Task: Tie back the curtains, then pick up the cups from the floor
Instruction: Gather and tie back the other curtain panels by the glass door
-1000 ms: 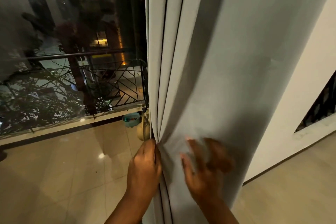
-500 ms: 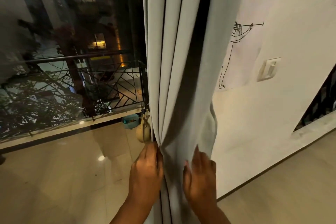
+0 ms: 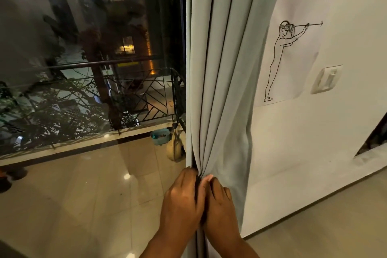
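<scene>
Both hands are bunched up right against each other on the curtain (image 3: 219, 90). The left hand (image 3: 184, 197) has its fingers curled around the gathered folds from the window side, and the right hand (image 3: 219, 201) is gripping the same bundle from the wall side, thumb (image 3: 207, 179) poking up between the two. So both are clamped on fabric, squeezing it into a narrow bunch low down, with the forearms coming in from the bottom edge.

The curtain itself is pale grey-green, hanging in long vertical pleats from the top of the view down to the hands, right along the edge of the glass door (image 3: 94, 69).

Just left of the curtain, on the balcony side behind the glass, there's a small teal tub (image 3: 160, 136) and a tan bag-looking thing (image 3: 176, 148) sitting on the tiles. Beyond that is a black metal railing (image 3: 136, 90), with trees and lit buildings at night.

On the right is a white wall (image 3: 314, 153) with a line drawing (image 3: 287, 58) of a figure taped up, and a light switch (image 3: 326, 78) just beside it.

Can't spot any cups in this view.
</scene>
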